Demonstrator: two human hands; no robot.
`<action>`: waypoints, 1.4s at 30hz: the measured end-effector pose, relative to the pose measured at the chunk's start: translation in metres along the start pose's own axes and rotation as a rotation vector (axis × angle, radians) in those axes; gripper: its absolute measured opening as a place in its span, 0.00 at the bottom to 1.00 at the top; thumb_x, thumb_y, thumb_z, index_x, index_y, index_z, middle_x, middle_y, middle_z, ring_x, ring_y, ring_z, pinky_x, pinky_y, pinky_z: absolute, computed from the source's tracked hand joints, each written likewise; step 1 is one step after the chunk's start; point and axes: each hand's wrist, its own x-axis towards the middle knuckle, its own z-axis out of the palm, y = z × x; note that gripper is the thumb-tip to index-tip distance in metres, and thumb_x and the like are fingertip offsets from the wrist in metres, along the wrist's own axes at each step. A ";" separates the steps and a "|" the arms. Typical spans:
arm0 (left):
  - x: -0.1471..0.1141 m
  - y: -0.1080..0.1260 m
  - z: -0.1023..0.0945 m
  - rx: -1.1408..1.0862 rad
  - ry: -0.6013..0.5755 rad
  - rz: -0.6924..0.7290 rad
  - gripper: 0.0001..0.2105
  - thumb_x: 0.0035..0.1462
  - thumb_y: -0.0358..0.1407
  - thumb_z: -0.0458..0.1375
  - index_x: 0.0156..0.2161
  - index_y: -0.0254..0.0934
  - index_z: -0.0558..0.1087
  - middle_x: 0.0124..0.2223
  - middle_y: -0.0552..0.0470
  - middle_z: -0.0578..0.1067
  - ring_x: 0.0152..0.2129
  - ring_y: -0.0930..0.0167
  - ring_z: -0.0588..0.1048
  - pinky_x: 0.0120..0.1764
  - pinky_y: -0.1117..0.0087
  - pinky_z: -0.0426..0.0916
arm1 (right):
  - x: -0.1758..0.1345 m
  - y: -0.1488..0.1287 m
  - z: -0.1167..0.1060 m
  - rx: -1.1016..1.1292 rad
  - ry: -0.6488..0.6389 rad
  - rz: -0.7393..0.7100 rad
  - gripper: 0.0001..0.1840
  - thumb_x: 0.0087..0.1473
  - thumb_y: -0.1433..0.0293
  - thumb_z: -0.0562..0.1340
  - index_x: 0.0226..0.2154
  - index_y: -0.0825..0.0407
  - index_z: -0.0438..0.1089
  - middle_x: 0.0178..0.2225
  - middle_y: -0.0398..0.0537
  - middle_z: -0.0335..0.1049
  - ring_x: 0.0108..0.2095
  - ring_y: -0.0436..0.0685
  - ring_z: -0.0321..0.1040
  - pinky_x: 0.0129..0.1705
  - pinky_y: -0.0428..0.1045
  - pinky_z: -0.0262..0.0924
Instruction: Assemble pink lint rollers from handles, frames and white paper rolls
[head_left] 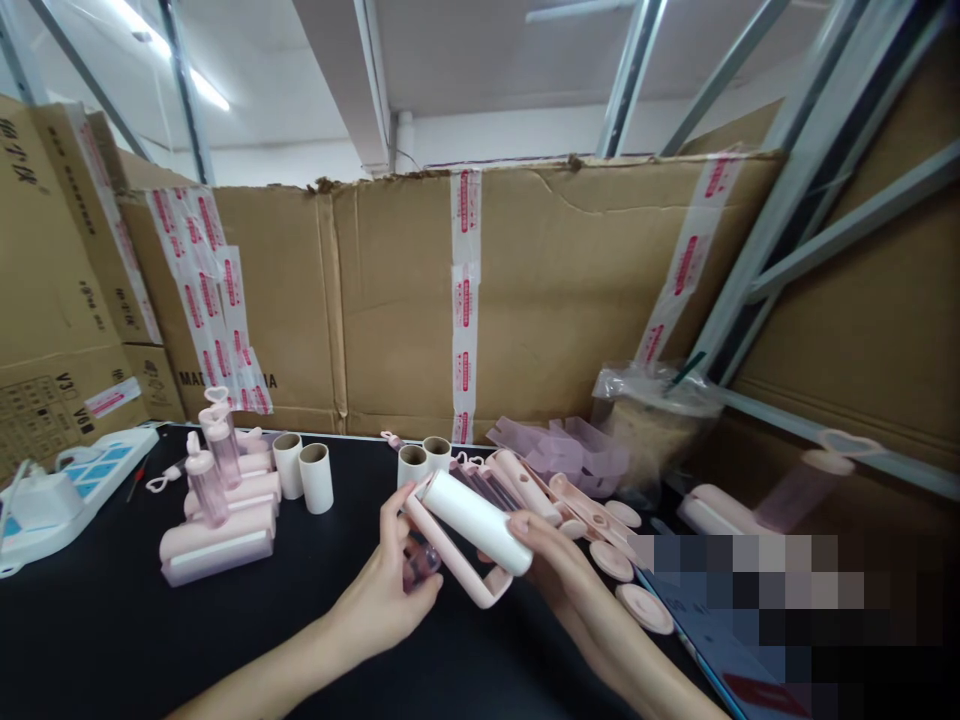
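My left hand point(386, 595) is closed around a pink lint roller frame point(448, 552), with a translucent purplish handle partly hidden behind the fingers. My right hand point(559, 560) grips the lower right end of a white sticky-paper roll point(476, 518). The roll lies tilted at the frame's open side, its upper left end close to the frame's end. Whether it is fully seated there I cannot tell. Just behind my left hand, two white rolls point(412, 466) stand upright. Loose pink frame parts point(525, 485) and round pink discs point(643, 608) lie near my right hand.
Several pink lint rollers point(225, 535) stand at left, beside two upright rolls point(316, 478). A power strip point(105, 470) lies far left. Purplish translucent covers point(559, 450) and a plastic-lined container point(652, 430) are behind. Another roller point(720, 510) is at right. Cardboard point(390, 300) walls the table.
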 end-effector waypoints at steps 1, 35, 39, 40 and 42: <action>-0.001 0.001 0.000 -0.006 -0.005 0.003 0.39 0.53 0.29 0.57 0.60 0.47 0.35 0.57 0.41 0.60 0.36 0.71 0.70 0.33 0.72 0.65 | 0.000 0.000 0.000 0.000 -0.005 0.002 0.12 0.50 0.59 0.63 0.29 0.50 0.71 0.30 0.43 0.72 0.34 0.58 0.68 0.42 0.51 0.59; 0.007 0.019 -0.016 -0.539 0.068 -0.358 0.18 0.51 0.45 0.60 0.44 0.40 0.62 0.36 0.52 0.67 0.27 0.70 0.72 0.23 0.69 0.72 | 0.002 0.028 0.009 0.139 -0.169 0.296 0.23 0.44 0.48 0.64 0.29 0.50 0.67 0.21 0.37 0.57 0.21 0.46 0.49 0.20 0.41 0.43; 0.008 0.019 -0.017 -0.525 0.065 -0.373 0.18 0.50 0.45 0.61 0.42 0.41 0.62 0.35 0.53 0.67 0.28 0.69 0.72 0.23 0.70 0.72 | 0.000 0.024 0.012 0.223 -0.169 0.309 0.18 0.45 0.53 0.65 0.28 0.50 0.66 0.21 0.37 0.57 0.20 0.45 0.49 0.18 0.40 0.39; 0.008 0.020 -0.017 -0.521 0.069 -0.378 0.19 0.49 0.45 0.61 0.42 0.41 0.62 0.35 0.53 0.67 0.28 0.69 0.72 0.23 0.70 0.72 | -0.001 0.024 0.012 0.220 -0.165 0.307 0.19 0.45 0.52 0.65 0.27 0.50 0.65 0.20 0.37 0.57 0.19 0.45 0.48 0.17 0.40 0.37; 0.008 0.020 -0.015 -0.516 0.076 -0.393 0.19 0.48 0.45 0.61 0.42 0.40 0.62 0.34 0.53 0.67 0.27 0.70 0.72 0.22 0.70 0.71 | -0.001 0.025 0.014 0.203 -0.168 0.307 0.21 0.43 0.50 0.65 0.25 0.51 0.65 0.19 0.38 0.56 0.18 0.45 0.47 0.16 0.40 0.34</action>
